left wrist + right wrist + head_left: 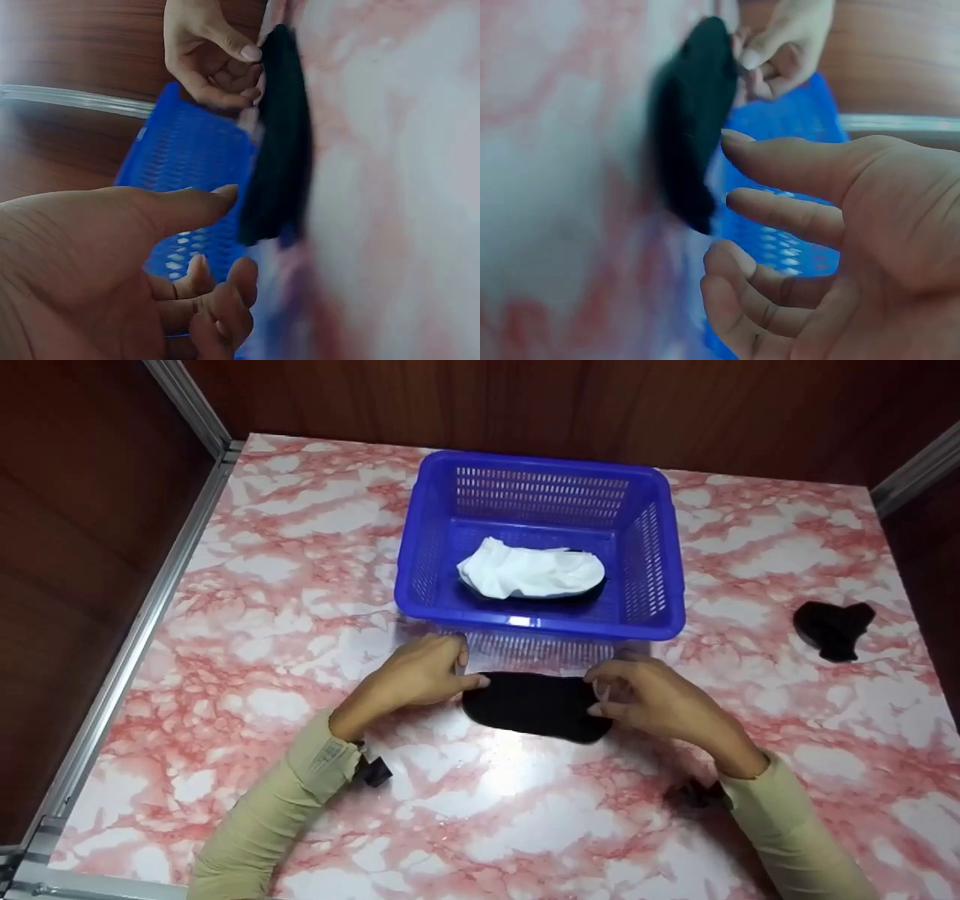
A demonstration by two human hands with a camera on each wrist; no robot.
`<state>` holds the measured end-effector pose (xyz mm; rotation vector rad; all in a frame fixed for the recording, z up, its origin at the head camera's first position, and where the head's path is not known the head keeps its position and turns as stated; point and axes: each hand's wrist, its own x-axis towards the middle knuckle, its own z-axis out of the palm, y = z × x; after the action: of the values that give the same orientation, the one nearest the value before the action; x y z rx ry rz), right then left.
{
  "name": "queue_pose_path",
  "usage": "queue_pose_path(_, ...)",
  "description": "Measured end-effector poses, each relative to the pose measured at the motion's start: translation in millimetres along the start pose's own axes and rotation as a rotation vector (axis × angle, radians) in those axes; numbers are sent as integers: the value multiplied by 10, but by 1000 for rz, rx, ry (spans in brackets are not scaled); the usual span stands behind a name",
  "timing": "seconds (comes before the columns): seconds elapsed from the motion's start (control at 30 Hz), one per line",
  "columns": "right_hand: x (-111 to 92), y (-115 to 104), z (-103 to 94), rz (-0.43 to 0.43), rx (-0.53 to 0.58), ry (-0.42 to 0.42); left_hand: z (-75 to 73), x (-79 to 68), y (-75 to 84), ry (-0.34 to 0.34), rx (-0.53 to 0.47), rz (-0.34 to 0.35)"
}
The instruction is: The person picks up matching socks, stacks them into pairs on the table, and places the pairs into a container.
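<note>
A black sock [536, 706] lies flat and lengthwise on the marbled table, just in front of the blue basket. At its left end is my left hand [424, 671], thumb tip on the fabric and other fingers loosely bent. My right hand [660, 697] is at the right end, its thumb and forefinger tips at the edge with a gap between them. In the left wrist view, the left thumb and fingers [225, 300] stand apart beside the dark sock [281, 142]. The right wrist view likewise has the right thumb [780, 161] spread from the fingers, close to the sock [690, 127].
Inside the blue basket [540, 628], a white sock [532, 572] lies over something black. A crumpled black cloth item [834, 628] rests on the table at the right. Dark wood panels [525, 401] stand behind the table and at both sides.
</note>
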<state>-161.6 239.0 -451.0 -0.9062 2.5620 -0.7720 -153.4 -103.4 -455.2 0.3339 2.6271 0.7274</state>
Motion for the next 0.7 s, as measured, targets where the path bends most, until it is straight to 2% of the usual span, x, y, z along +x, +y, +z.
queue_pose_path(0.1, -74, -31, -138, -13, 9, 35, -92, -36, 38, 46, -17, 48)
queue_pose_path(0.27, -210, -48, -348, -29, -3, 53, -239, -70, 115, 98, -58, 167)
queue_pose_path(0.37, -287, -31, -445, -63, -12, 97, -324, -81, 151, 140, -79, 204)
queue_pose_path(0.53, -389, 44, -609, -111, -54, 264, -424, -33, 169, 298, -166, 256)
queue_pose_path(0.7, -476, 196, -845, -71, -170, 476, -483, 113, 120, 490, -224, 370)
